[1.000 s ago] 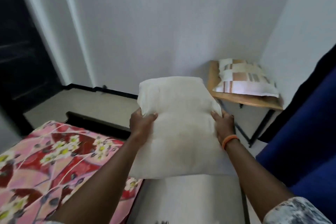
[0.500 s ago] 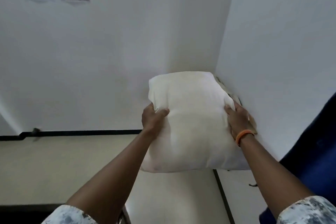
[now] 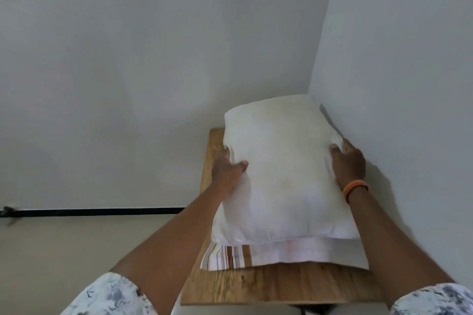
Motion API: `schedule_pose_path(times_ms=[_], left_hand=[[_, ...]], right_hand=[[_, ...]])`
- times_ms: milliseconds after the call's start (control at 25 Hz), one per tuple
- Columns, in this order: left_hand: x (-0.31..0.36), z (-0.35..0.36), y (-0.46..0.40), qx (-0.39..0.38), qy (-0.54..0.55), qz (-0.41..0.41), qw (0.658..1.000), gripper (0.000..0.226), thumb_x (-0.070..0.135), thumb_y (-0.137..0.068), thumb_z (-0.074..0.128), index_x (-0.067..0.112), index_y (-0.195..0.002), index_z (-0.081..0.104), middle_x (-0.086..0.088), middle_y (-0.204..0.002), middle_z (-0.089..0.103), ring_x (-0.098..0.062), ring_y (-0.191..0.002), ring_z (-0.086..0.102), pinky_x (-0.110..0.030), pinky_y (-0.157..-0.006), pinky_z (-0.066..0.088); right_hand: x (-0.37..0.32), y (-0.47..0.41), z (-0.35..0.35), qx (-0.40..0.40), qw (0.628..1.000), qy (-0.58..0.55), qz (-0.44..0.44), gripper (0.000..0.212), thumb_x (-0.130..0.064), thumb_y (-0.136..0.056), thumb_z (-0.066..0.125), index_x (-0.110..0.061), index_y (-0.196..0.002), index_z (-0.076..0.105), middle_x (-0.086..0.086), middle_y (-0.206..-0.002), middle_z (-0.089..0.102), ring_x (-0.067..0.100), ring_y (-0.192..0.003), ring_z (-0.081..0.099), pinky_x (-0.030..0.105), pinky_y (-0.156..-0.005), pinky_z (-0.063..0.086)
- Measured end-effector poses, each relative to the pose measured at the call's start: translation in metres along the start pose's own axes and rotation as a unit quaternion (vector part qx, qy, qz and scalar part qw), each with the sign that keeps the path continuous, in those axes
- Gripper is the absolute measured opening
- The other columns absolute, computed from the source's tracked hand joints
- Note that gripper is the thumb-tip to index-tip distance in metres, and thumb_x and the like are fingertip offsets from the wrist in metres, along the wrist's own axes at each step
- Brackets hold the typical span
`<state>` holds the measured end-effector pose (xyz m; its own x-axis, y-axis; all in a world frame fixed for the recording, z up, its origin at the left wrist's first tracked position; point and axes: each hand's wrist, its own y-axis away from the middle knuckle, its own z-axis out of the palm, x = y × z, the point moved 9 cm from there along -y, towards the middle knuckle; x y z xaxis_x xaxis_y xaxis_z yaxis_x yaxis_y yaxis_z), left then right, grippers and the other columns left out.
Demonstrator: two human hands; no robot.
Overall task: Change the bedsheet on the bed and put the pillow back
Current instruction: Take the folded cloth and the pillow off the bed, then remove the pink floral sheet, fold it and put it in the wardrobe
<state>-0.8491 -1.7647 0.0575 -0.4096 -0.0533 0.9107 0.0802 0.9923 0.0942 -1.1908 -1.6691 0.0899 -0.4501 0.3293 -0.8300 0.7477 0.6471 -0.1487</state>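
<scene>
Pillow (image 3: 281, 176) long axis 6-to-12, on striped pillow (image 3: 256, 254); left hand (image 3: 227, 170) at 9, right hand (image 3: 348, 163) at 3, fingers curled gripping edges.

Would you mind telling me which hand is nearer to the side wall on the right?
Right. The right hand grips the white pillow's edge close beside that wall; the left hand grips the pillow's opposite edge, farther away.

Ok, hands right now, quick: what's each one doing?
Left hand: grips the pillow's left edge.
Right hand: grips its right edge.
</scene>
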Motion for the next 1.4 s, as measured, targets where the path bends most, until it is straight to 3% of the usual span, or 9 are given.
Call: schedule_pose_path(times_ms=[80,200,360,520,680,960,1080,1240,1400], left_hand=[[-0.029,0.029,-0.021,-0.045,-0.072,-0.055,0.995,0.073,0.048,-0.087,0.065,0.023,-0.149,0.037,-0.002,-0.147,0.047,-0.029,-0.135,0.044,-0.039,-0.110,0.037],[-0.060,0.043,-0.032,-0.039,-0.099,-0.130,0.986,0.087,0.067,-0.081,0.061,0.025,-0.151,0.033,-0.003,-0.151,0.043,-0.033,-0.141,0.031,-0.044,-0.113,0.027],[-0.050,0.047,-0.043,-0.031,-0.031,-0.119,0.992,0.076,0.058,-0.088,0.061,0.018,-0.148,0.037,-0.002,-0.147,0.046,-0.026,-0.134,0.043,-0.032,-0.104,0.034],[-0.042,0.030,-0.038,-0.054,0.017,-0.092,0.994,0.056,0.056,-0.091,0.059,0.021,-0.133,0.051,0.008,-0.134,0.055,-0.019,-0.118,0.056,-0.032,-0.099,0.045],[-0.062,-0.037,-0.001,0.021,0.017,-0.103,0.994,0.071,0.050,-0.094,0.057,0.013,-0.149,0.033,-0.005,-0.144,0.047,-0.025,-0.130,0.048,-0.038,-0.106,0.042],[-0.189,-0.222,0.218,0.249,0.083,-0.185,0.947,0.046,0.033,-0.095,0.060,0.011,-0.134,0.050,-0.004,-0.117,0.061,-0.022,-0.109,0.060,-0.039,-0.098,0.050],[-0.265,-0.295,0.392,0.379,0.115,-0.253,0.883,0.036,0.029,-0.092,0.063,0.012,-0.123,0.058,-0.009,-0.113,0.066,-0.028,-0.105,0.064,-0.043,-0.093,0.051],[-0.332,-0.339,0.634,0.525,0.138,-0.324,0.775,0.021,0.028,-0.091,0.062,0.015,-0.108,0.061,-0.008,-0.103,0.066,-0.026,-0.093,0.062,-0.039,-0.084,0.051],[-0.357,-0.347,0.828,0.627,0.179,-0.337,0.679,0.032,0.039,-0.088,0.063,0.012,-0.107,0.065,-0.007,-0.098,0.067,-0.026,-0.086,0.063,-0.037,-0.076,0.049]], right_hand=[[0.040,-0.024,0.032,-0.062,0.989,0.109,0.075,0.060,-0.050,-0.094,0.043,-0.013,-0.141,0.045,0.022,-0.140,0.049,0.042,-0.127,0.048,0.051,-0.106,0.038],[0.064,-0.032,0.058,-0.077,0.974,0.188,0.103,0.062,-0.050,-0.099,0.031,-0.007,-0.144,0.035,0.026,-0.147,0.037,0.043,-0.133,0.039,0.052,-0.109,0.031],[0.014,-0.041,0.085,-0.124,0.957,0.262,0.025,0.083,-0.069,-0.094,0.021,-0.015,-0.155,0.011,0.021,-0.161,0.010,0.042,-0.145,0.018,0.062,-0.113,0.016],[-0.029,-0.016,0.133,-0.174,0.919,0.349,-0.058,0.085,-0.071,-0.093,0.019,-0.015,-0.155,0.007,0.022,-0.161,-0.002,0.045,-0.147,0.000,0.072,-0.109,-0.001],[-0.073,0.059,0.180,-0.218,0.883,0.377,-0.175,0.074,-0.063,-0.096,0.025,-0.015,-0.152,0.019,0.023,-0.160,0.004,0.046,-0.147,0.001,0.073,-0.108,0.000],[-0.132,0.331,0.253,-0.414,0.852,0.190,-0.259,0.053,-0.052,-0.095,0.045,-0.014,-0.132,0.045,0.014,-0.140,0.042,0.039,-0.129,0.041,0.059,-0.108,0.026],[-0.132,0.518,0.250,-0.532,0.774,0.150,-0.309,0.050,-0.048,-0.096,0.049,-0.014,-0.133,0.047,0.012,-0.138,0.047,0.035,-0.125,0.047,0.052,-0.103,0.031],[-0.110,0.762,0.206,-0.655,0.621,0.135,-0.409,0.051,-0.046,-0.095,0.051,-0.014,-0.135,0.045,0.009,-0.135,0.053,0.032,-0.122,0.051,0.048,-0.101,0.037],[-0.082,0.957,0.131,-0.727,0.483,0.111,-0.475,0.060,-0.049,-0.095,0.052,-0.015,-0.142,0.040,0.009,-0.141,0.051,0.031,-0.127,0.050,0.051,-0.106,0.038]])
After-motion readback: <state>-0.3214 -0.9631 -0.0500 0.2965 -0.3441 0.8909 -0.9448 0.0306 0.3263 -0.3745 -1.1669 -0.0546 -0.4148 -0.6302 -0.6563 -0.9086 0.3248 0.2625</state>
